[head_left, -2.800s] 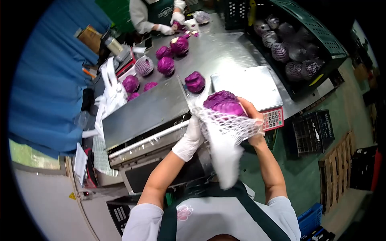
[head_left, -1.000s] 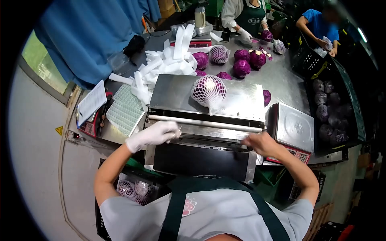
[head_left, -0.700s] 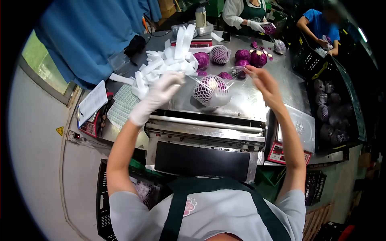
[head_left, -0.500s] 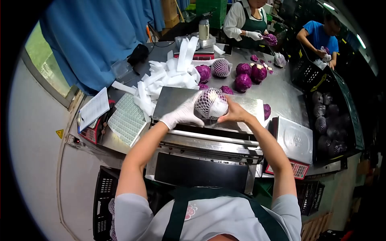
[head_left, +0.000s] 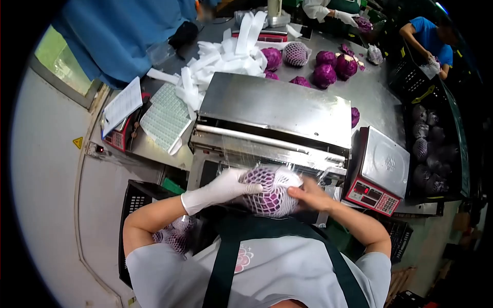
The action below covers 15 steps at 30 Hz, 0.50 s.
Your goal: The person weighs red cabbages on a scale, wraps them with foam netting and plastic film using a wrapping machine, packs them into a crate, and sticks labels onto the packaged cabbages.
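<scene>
A smooth, scuffed metal worktop [head_left: 372, 84] spreads beyond the film-wrapping machine [head_left: 277, 110], whose sheet-metal cover slopes above one white roller [head_left: 257, 140], as I watch from afar. Right of it, a perforated black plastic crate [head_left: 460, 138] holds a crowd of wrapped, rounded heads, too dark for me to count. A tangled heap of flat white foam strips [head_left: 226, 64] lies behind the machine's left end; one square-plated digital scale [head_left: 386, 161] stands off its right.

Nearest me, both hands are clamped on one netted red cabbage [head_left: 269, 194] at the machine's front edge, close to the apron. The gloved left hand [head_left: 226, 189] reaches in palm inward, thumb across the mesh; the bare right hand [head_left: 314, 196], slightly blurred, presses the opposite side, thumb on top. Thin clear film [head_left: 233, 151] hangs between roller and cabbage.

Seven bare purple cabbages [head_left: 324, 76], some partly hidden, and two sleeved heads [head_left: 296, 54] dot the worktop.
</scene>
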Available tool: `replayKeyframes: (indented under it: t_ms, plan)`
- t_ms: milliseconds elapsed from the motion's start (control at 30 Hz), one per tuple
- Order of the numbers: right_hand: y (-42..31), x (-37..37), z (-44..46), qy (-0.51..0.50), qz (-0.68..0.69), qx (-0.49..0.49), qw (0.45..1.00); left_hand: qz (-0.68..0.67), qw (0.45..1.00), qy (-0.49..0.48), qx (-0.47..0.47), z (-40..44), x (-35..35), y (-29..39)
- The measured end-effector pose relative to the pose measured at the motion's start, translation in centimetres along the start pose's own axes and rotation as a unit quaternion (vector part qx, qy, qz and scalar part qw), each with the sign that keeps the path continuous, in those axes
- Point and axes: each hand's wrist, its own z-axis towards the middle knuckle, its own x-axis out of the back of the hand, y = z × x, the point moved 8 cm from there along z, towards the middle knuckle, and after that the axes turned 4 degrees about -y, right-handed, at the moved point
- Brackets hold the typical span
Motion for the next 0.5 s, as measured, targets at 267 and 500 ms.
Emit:
replayKeyframes:
  t_ms: [267, 500]
  plan:
    - [8.6, -3.2, 0.0, -0.085, 0.163, -0.208, 0.961, -0.026, 0.97, -0.008, 0.242, -2.0, -1.7, -10.0]
    - [7.6, -1.2, -4.8, 0.182, -0.008, 0.075, 0.98, 0.313, 0.894, 0.303, -0.105, -8.0, -1.6, -3.9]
